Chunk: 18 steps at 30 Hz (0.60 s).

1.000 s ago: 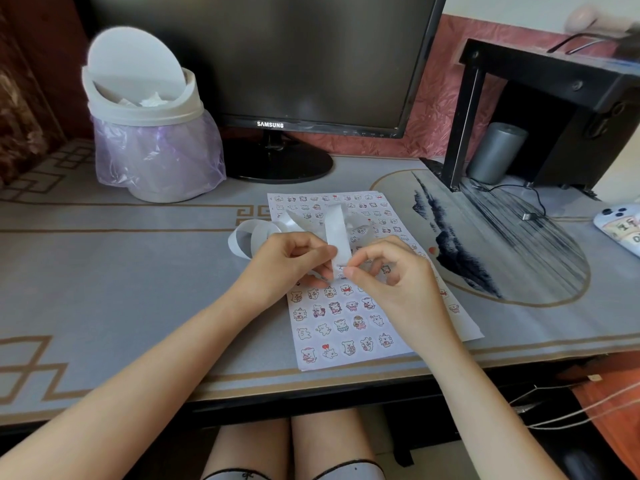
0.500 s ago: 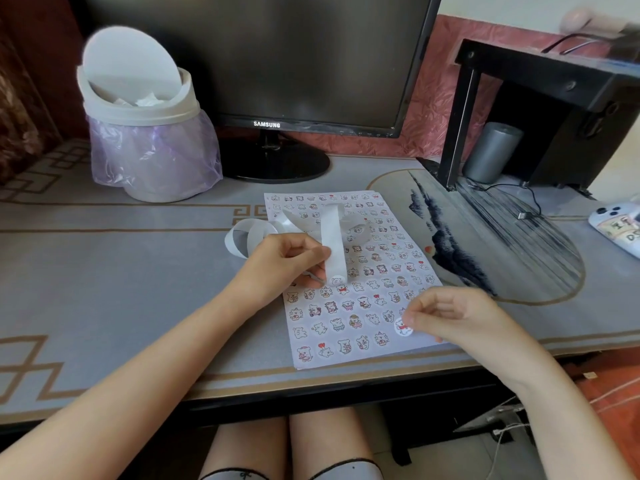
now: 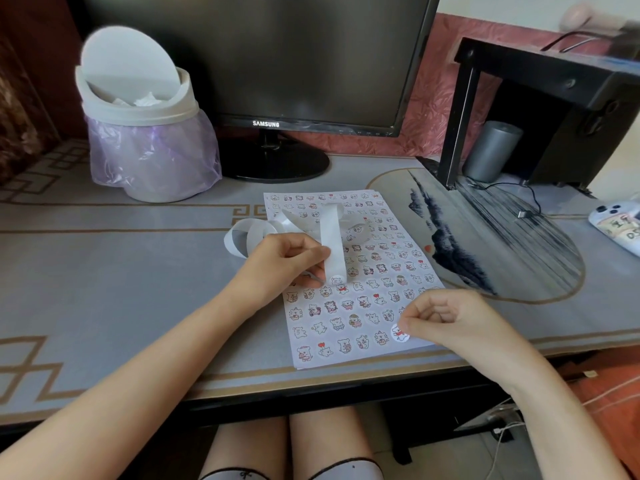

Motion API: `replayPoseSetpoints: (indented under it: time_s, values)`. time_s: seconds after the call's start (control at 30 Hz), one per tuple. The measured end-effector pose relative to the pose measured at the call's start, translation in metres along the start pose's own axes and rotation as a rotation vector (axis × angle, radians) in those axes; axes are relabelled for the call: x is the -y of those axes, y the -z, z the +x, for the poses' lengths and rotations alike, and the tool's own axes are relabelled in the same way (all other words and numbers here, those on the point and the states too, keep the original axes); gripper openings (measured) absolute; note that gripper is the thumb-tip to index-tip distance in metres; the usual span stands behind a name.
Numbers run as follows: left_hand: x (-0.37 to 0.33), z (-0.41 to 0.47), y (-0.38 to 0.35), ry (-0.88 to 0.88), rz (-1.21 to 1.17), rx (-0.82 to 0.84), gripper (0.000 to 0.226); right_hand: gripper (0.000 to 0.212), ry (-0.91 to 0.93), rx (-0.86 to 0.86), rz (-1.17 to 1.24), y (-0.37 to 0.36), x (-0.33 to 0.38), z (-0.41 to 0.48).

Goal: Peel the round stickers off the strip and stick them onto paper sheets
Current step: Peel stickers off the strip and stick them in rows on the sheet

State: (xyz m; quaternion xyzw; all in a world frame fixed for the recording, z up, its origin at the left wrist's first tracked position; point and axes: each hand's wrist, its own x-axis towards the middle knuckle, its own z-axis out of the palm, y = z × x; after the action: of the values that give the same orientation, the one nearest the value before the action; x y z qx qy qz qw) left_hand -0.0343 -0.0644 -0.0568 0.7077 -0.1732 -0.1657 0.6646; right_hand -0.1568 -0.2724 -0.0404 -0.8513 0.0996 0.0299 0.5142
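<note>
Sticker at the sheet's near right corner, right hand pinching its edge, fingers curled. Sheet's nearly packed with rows of stickers, so this looks like a late slot. Left hand pinches the strip upright over mid-sheet, 1 more sticker showing at its lower end. The rest coils on the bench.

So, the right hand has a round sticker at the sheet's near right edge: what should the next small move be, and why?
Probably press the round sticker flat onto the paper sheet with the right hand, which pinches it at the end of a row, seemingly not smoothed down. The left hand holds the strip ready nearby.
</note>
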Motion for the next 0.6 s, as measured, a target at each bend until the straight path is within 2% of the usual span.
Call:
replayPoseSetpoints:
  time_s: [0.6]
  values:
    - [-0.0001,-0.0009,-0.0001,-0.002,0.005,-0.006,0.016,0.010,0.013,-0.077,-0.019,-0.0039,-0.0044,-0.0009]
